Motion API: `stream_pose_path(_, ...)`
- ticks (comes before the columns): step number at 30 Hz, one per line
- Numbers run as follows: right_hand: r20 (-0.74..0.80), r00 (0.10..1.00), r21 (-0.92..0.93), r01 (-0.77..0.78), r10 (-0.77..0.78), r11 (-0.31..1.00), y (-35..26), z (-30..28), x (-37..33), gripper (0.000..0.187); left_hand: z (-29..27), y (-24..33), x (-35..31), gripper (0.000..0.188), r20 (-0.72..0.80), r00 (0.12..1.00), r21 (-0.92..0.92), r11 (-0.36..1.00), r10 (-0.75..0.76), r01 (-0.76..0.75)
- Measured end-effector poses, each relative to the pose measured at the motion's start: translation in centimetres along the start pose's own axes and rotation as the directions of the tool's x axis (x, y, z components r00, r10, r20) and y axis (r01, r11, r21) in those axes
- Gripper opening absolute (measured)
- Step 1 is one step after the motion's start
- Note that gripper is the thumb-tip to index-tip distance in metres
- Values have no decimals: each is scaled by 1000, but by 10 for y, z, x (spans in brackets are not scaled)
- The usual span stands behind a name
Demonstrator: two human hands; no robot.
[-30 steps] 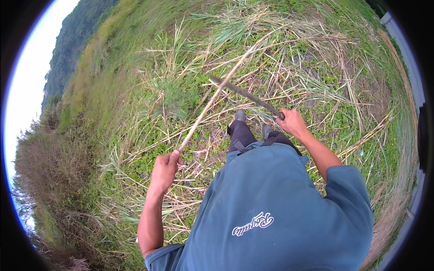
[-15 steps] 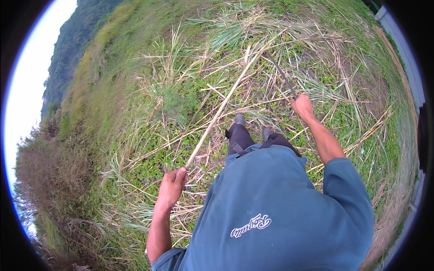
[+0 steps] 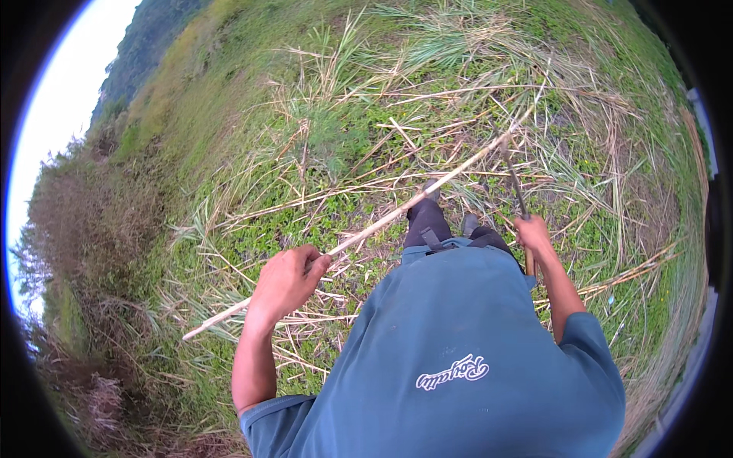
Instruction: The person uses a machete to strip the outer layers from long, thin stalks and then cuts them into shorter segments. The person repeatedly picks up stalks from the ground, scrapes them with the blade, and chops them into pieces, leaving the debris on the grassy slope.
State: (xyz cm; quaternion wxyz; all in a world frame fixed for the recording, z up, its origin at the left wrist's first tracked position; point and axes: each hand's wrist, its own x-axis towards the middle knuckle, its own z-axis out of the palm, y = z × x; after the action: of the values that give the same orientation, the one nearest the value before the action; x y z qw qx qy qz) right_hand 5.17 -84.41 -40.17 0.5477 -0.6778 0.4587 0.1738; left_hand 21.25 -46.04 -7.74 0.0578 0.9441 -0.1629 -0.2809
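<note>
A long, pale cane stalk [image 3: 397,212] slants from the lower left up to the right, in front of my body. My left hand [image 3: 292,276] is closed round it, and a length of the stalk sticks out beyond that hand toward the lower left. In my right hand [image 3: 533,230] is a machete [image 3: 516,183] with a dark, narrow blade and a brownish handle that shows below the fist. The blade points away from me, and its far end meets or crosses the stalk near its thinner end; whether they touch I cannot tell.
Cut stalks [image 3: 305,200] and long dry leaves [image 3: 489,46] litter the green ground cover around my feet. My dark shoes [image 3: 432,191] stand under the stalk. Brownish bushes [image 3: 99,221] rise at the left, and a small feathery plant [image 3: 324,141] grows ahead.
The stalk has swung to the right at its far end, and its near end now extends past my left hand. My right hand has come closer to my body with the machete.
</note>
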Motion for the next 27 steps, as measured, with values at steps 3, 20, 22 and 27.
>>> stream_pose_path(3, -1, 988, 275, -147, 154, 950, 22, -18, -8, 20, -10, 0, -13, 37, -88, 996, 116, 993, -25, 36)
stream_pose_path(20, 109, 575, -506, 734, -811, 452, -130, 49, -193, 22, -10, 14, 6, 37, -283, 950, -129, 977, 131, -173)
stream_pose_path(22, 21, 673, -572, 615, -740, 543, -125, 50, -175, 21, -8, 7, -6, 37, -261, 959, -72, 988, 113, -136)
stream_pose_path(27, -190, 817, -584, 351, -544, 732, -103, 43, -120, 23, 2, -50, -27, 41, -227, 970, -122, 986, 87, -117)
